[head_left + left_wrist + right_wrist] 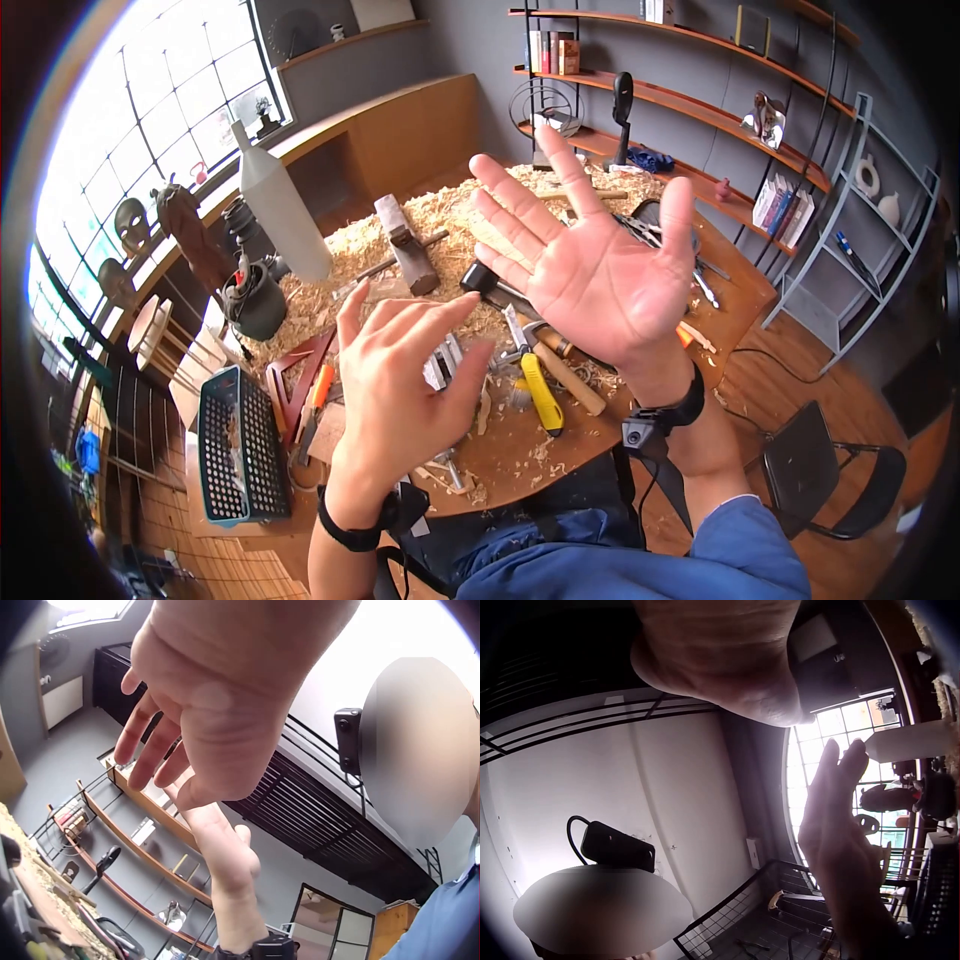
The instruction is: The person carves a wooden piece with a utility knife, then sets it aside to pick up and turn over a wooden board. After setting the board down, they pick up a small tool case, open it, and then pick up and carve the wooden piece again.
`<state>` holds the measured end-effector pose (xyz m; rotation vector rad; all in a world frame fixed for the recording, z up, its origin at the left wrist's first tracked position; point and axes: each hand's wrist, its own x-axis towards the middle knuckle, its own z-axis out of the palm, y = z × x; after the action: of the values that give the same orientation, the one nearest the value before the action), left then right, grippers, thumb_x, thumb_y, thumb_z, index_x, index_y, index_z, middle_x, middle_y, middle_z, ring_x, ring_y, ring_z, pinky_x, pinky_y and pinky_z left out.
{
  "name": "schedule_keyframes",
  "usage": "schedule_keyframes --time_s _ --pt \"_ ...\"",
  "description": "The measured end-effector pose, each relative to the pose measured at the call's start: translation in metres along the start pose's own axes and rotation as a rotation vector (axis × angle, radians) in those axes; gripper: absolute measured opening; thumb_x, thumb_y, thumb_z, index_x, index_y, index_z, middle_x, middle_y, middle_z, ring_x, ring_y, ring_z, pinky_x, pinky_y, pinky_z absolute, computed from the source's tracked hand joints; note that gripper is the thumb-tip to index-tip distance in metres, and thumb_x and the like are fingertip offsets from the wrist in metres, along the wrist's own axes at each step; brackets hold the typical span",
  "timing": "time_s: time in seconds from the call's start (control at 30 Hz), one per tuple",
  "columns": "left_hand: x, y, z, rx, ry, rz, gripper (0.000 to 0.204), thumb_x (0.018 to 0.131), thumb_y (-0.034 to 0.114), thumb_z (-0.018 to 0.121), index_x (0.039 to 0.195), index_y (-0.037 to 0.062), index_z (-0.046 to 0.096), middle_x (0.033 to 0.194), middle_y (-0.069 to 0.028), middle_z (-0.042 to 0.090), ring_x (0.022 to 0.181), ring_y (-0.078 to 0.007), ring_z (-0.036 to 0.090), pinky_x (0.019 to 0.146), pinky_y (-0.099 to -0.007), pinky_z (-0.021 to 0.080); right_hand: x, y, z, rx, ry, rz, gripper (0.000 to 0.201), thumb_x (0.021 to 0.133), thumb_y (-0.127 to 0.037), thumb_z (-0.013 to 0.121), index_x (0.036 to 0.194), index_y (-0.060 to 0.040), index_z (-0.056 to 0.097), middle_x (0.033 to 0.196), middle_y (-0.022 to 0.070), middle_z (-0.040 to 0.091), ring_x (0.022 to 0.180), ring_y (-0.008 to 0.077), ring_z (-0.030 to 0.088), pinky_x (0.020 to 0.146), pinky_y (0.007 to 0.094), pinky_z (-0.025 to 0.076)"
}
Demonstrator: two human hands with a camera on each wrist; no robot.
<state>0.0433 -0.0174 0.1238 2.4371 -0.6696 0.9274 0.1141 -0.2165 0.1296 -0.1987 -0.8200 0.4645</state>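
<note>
Both hands are raised over a workbench [510,455] strewn with wood shavings and tools, and neither holds anything. The left hand [405,375] shows its back, fingers loosely bent and thumb apart. Higher and to the right, the right hand [610,275] turns its palm to the head camera with fingers spread. Under and between the hands lie a yellow utility knife [541,397], a wooden tool handle [570,378] and a metal tool [440,362] partly hidden by the left hand. In the left wrist view, the right hand [225,851] appears beyond the left hand [225,742].
A wooden mallet [408,250] lies among the wood shavings [455,215]. On the left stand a perforated basket [235,510], a dark pot [255,305] and a pale bottle [285,210]. A folding chair [800,455] is at the right, near a grey rack [810,310].
</note>
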Motion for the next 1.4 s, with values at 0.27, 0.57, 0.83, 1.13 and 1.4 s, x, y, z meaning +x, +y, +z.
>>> schedule_keyframes --time_s 0.27,0.57,0.83,1.13,1.4 --pt "-0.002 0.026 -0.006 0.097 0.007 0.146 0.052 0.089 0.025 0.073 0.136 0.0034 0.065 0.132 -0.0157 0.068 0.122 -0.0342 0.063 0.116 -0.0527 0.031 -0.005 0.012 -0.006 0.128 0.015 -0.028 0.103 0.087 -0.092 0.034 0.167 -0.0296 0.016 0.172 0.0221 0.005 0.160 0.0323 -0.007 0.125 0.0512 -0.011" --pt "-0.033 -0.009 -0.002 0.536 -0.263 0.046 0.064 0.091 0.035 0.073 0.145 0.0043 0.056 0.155 -0.0151 0.051 0.147 -0.0342 0.043 0.128 -0.0580 0.012 -0.039 0.021 -0.035 -0.109 0.309 0.137 0.068 0.103 -0.055 0.051 0.152 -0.0080 0.047 0.150 0.0246 0.051 0.143 0.0297 0.046 0.122 0.0451 0.034" --pt "-0.083 -0.040 -0.043 0.069 -0.022 -0.470 0.012 0.098 0.004 0.063 0.102 -0.0024 0.072 0.074 -0.0110 0.066 0.066 -0.0151 0.062 0.062 -0.0296 0.047 -0.100 -0.140 -0.090 -2.110 0.408 0.417 0.024 0.091 -0.019 0.071 0.110 -0.0045 0.077 0.090 0.0133 0.078 0.075 0.0168 0.071 0.072 0.0336 0.056" --pt "-0.124 -0.088 -0.039 0.057 0.064 -0.465 0.040 0.105 0.010 0.058 0.070 0.0012 0.040 0.059 -0.0033 0.042 0.056 -0.0093 0.033 0.051 -0.0335 0.025 -0.184 -0.243 -0.122 -2.360 0.463 1.329 0.021 0.072 -0.011 0.082 0.091 -0.0029 0.078 0.088 0.0137 0.078 0.084 0.0272 0.075 0.075 0.0390 0.058" --pt "-0.105 -0.056 -0.025 0.023 0.040 -0.476 0.022 0.091 0.001 0.066 0.111 -0.0054 0.069 0.084 -0.0103 0.066 0.076 -0.0176 0.061 0.071 -0.0302 0.048 -0.238 -0.228 -0.164 -2.336 0.604 1.240 0.015 0.077 -0.004 0.070 0.092 -0.0002 0.072 0.086 0.0163 0.075 0.084 0.0313 0.073 0.075 0.0426 0.057"
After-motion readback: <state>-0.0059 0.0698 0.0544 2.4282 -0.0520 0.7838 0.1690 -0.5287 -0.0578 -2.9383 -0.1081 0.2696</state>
